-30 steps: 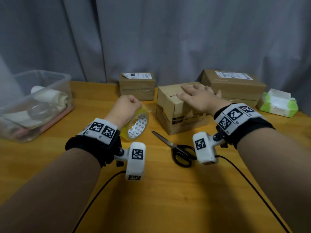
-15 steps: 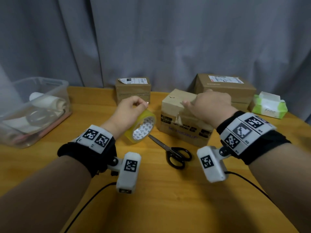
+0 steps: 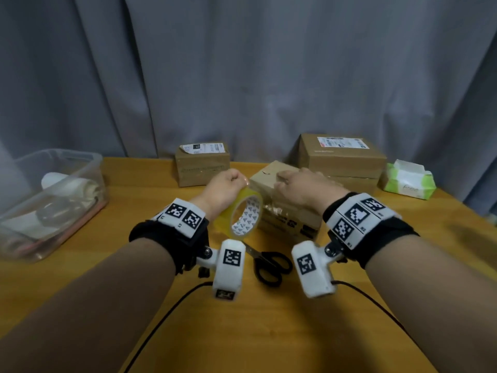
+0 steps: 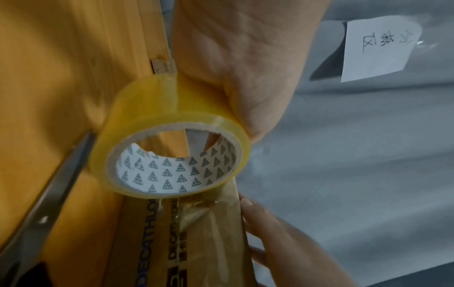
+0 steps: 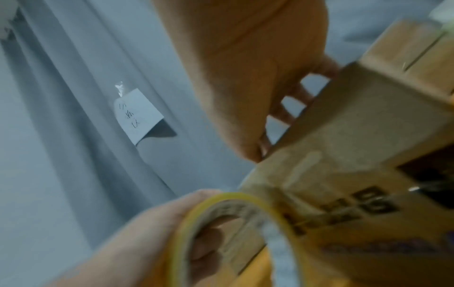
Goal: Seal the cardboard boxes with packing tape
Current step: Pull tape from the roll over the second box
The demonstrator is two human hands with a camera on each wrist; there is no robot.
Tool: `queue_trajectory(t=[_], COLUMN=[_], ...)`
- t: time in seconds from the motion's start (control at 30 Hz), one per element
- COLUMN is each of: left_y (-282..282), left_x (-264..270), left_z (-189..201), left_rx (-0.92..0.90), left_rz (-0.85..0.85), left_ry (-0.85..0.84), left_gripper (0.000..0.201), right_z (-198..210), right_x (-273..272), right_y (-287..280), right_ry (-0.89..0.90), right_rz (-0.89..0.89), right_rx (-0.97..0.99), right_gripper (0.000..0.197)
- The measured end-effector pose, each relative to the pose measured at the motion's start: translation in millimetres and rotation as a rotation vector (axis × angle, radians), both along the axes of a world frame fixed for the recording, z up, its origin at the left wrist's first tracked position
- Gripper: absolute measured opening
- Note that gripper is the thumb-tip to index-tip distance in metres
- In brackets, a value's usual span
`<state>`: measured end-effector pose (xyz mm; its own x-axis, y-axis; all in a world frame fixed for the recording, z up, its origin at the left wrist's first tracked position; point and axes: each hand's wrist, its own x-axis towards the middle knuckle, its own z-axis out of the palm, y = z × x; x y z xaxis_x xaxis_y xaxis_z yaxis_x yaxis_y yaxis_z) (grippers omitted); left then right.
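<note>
The brown cardboard box [image 3: 290,219] with black print sits mid-table, old crinkled tape on its near side. My right hand [image 3: 301,187] lies on its top, fingers [image 4: 265,229] spread over the lid and thumb at the near edge; the right wrist view shows the hand [image 5: 245,68] on the box [image 5: 356,145]. My left hand [image 3: 228,184] grips a yellowish roll of packing tape [image 3: 244,214] by its upper rim, held off the table against the box's left corner. The roll [image 4: 172,155] hangs just above the box side [image 4: 209,242].
Black-handled scissors [image 3: 269,262] lie on the wooden table [image 3: 134,184] in front of the box. Two labelled boxes [image 3: 203,164] [image 3: 341,157] stand at the back by the grey curtain. A green tissue pack [image 3: 407,179] is at right, a clear plastic bin [image 3: 51,200] at left.
The box has been turned so a long side faces me. My left hand lifted the tape roll off the table to the box's left corner. The right hand stays on the box top.
</note>
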<state>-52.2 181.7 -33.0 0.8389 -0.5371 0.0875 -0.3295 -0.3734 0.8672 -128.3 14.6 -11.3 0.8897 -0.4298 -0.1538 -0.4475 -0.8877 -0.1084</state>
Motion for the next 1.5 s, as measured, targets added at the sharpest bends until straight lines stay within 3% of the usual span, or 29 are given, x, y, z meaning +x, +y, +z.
queue_trajectory(t=[0.1, 0.17, 0.27, 0.37, 0.43, 0.57, 0.67, 0.83, 0.9, 0.97, 1.03, 1.23, 1.5], left_y=[-7.8, -10.4, -12.0, -12.4, -12.3, -8.4, -0.4, 9.3, 11.8, 12.2, 8.8, -12.6, -17.2], left_x=[11.0, 18.1, 23.3, 24.6, 25.1, 23.3, 21.7, 16.9, 17.9, 19.8, 19.5, 23.4, 36.4], left_z=[5.6, 9.1, 15.6, 22.4, 25.4, 26.9, 26.3, 32.5, 34.8, 33.0, 30.9, 36.8, 24.6], left_rx=[0.004, -0.004, -0.086, -0.123, -0.098, -0.007, -0.019, -0.158, -0.091, 0.098, 0.195, 0.216, 0.276], left_rz=[-0.042, -0.087, -0.125, -0.158, -0.170, -0.154, -0.051, -0.012, -0.022, -0.015, 0.011, -0.049, -0.070], left_ry=[-0.014, -0.028, -0.079, -0.142, -0.188, -0.249, -0.136, -0.009, -0.065, -0.176, -0.279, -0.394, -0.360], left_gripper=[0.015, 0.013, 0.011, 0.010, 0.012, 0.016, 0.032, 0.025, 0.035, 0.039, 0.034, 0.014, 0.011], right_z=[11.6, 20.6, 28.9, 24.3, 19.2, 14.5, 13.6, 11.2, 17.2, 29.7, 41.4, 41.6, 26.4], right_x=[16.3, 21.4, 20.2, 20.6, 25.7, 31.5, 33.5, 38.2, 41.2, 41.8, 41.8, 59.4, 64.8], right_y=[1.7, -1.5, -0.4, 5.4, 5.8, 8.4, 9.7, 7.2, 5.5, 0.6, -6.8, -25.7, -30.3], right_ry=[0.024, -0.152, -0.469, -0.480, -0.539, -0.640, -0.680, -0.687, -0.683, -0.700, -0.677, -0.577, -0.473], right_rz=[-0.079, -0.053, 0.080, 0.185, 0.184, 0.137, 0.086, 0.015, 0.001, -0.011, -0.012, -0.108, -0.123], right_rx=[-0.048, 0.036, 0.575, 0.834, 0.802, 0.755, 0.741, 0.708, 0.649, 0.630, 0.598, 0.512, 0.496], right_gripper=[0.057, 0.044, 0.034, 0.021, 0.014, 0.023, 0.026, 0.025, 0.029, 0.031, 0.032, 0.031, 0.030])
